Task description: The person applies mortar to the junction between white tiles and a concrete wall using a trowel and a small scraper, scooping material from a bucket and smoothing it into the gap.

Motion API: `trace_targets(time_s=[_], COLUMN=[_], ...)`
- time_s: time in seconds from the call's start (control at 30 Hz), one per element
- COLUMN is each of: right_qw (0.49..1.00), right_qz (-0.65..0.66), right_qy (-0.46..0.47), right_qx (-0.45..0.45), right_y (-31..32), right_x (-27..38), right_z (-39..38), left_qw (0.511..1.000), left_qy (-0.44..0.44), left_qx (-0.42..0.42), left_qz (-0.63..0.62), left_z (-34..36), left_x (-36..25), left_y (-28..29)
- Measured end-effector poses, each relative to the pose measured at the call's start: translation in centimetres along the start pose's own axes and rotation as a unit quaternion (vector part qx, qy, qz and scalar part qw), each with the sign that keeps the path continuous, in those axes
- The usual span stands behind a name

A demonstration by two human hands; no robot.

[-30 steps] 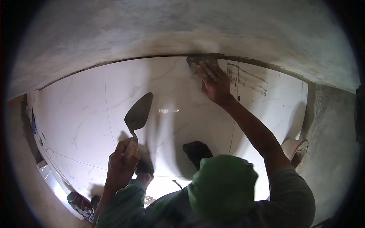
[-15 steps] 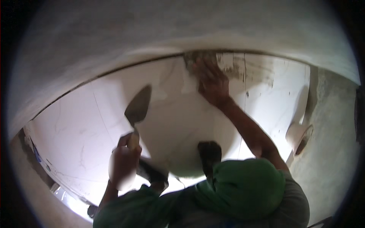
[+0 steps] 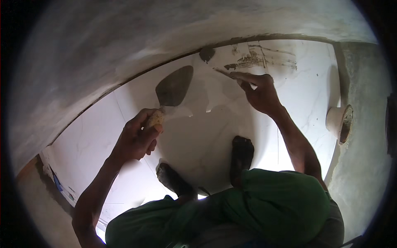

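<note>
Two implements in hand: your left hand (image 3: 138,135) grips a trowel (image 3: 175,87) by its handle (image 3: 155,119), over the white tiled floor (image 3: 198,134); your right hand (image 3: 263,94) pinches a thin flat piece (image 3: 223,72), nearly edge-on, near grey smears (image 3: 250,60).

No words, numbers or signs can be read on anything here — neither on the trowel (image 3: 175,86), left of centre, nor on the pale bucket (image 3: 336,118) at the right. The dark streaks (image 3: 248,62) on the far right of the tile floor (image 3: 223,128) form no readable letters — only lines and blotches. The blue thing (image 3: 57,182) at the left is too small to tell.
</note>
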State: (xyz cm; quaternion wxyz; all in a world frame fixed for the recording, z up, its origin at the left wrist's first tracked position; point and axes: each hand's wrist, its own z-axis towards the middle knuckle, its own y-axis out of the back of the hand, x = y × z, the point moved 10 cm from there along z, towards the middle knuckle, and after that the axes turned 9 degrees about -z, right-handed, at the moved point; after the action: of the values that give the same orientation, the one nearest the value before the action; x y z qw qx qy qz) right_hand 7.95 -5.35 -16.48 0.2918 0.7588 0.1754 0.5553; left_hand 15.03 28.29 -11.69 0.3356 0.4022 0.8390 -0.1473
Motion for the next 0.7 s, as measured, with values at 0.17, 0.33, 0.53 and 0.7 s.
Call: trace_targets(time_s=[0.17,0.33,0.53,0.7], right_qw=[0.977,0.932,0.877,0.881], right_qz=[0.188,0.000,-0.124,-0.147], right_qy=[-0.019,0.274,0.407,0.369], right_qx=[-0.098,-0.235,-0.224,-0.258], right_y=[1.4,-1.2,-3.8,-2.0], right_x=[3.5,14.2,15.6,12.6], right_z=[-3.0,-6.9,-9.3,-8.6], left_qw=[0.953,0.925,0.880,0.871], left_qy=[0.021,-0.002,-0.060,-0.070], left_qx=[0.083,0.050,0.130,0.146], left_qz=[-0.291,-0.377,-0.453,-0.463], left_z=[-3.5,-5.5,-6.8,-6.5], left_x=[2.1,1.2,-1.2,-2.0], left_y=[-4.7,-6.0,-6.5,-7.5])
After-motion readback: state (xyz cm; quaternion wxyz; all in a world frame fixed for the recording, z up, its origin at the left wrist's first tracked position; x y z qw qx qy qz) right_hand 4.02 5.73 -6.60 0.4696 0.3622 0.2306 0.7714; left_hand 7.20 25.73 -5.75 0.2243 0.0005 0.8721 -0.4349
